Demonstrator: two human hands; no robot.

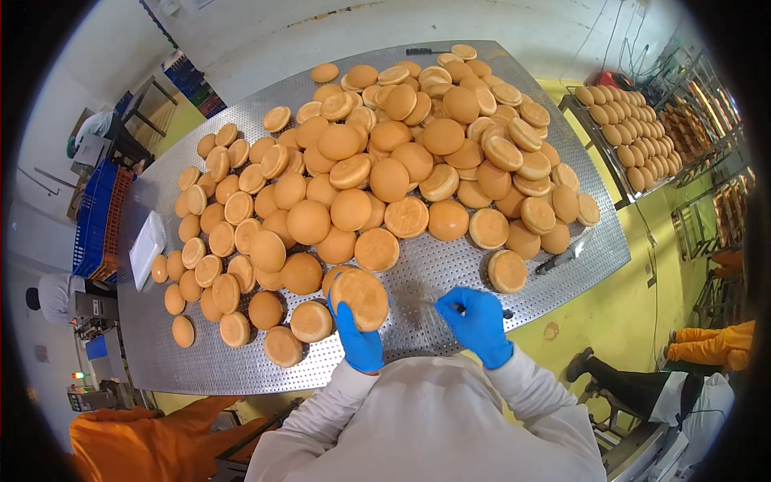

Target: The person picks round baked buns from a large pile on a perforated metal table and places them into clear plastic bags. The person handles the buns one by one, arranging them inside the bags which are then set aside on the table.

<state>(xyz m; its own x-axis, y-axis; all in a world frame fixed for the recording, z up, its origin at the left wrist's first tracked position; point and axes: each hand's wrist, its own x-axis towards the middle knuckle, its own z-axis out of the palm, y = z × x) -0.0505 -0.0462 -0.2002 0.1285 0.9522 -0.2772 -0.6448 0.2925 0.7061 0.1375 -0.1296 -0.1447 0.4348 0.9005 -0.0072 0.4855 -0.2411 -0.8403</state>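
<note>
My left hand [358,337], in a blue glove, holds a round bread bun [361,298] with its pale, flat side facing me. My right hand [479,322], gloved likewise, is closed around a dark handle [508,314] that pokes out past the palm. What the handle belongs to is hard to make out; the area left of the fingers is blurred. Between and beyond both hands lies a perforated metal table [421,325]. A large heap of golden buns [443,137] covers its middle, some dome up, others flat side up. One single bun [507,272] sits ahead of my right hand.
A dark-handled knife [563,256] lies near the right edge; another dark-handled tool [424,52] is at the far edge. White plastic sheets [147,250] rest at left. Blue crates [96,223] stand beyond. Racked bun trays [629,135] are at right. Co-workers [711,349] stand around.
</note>
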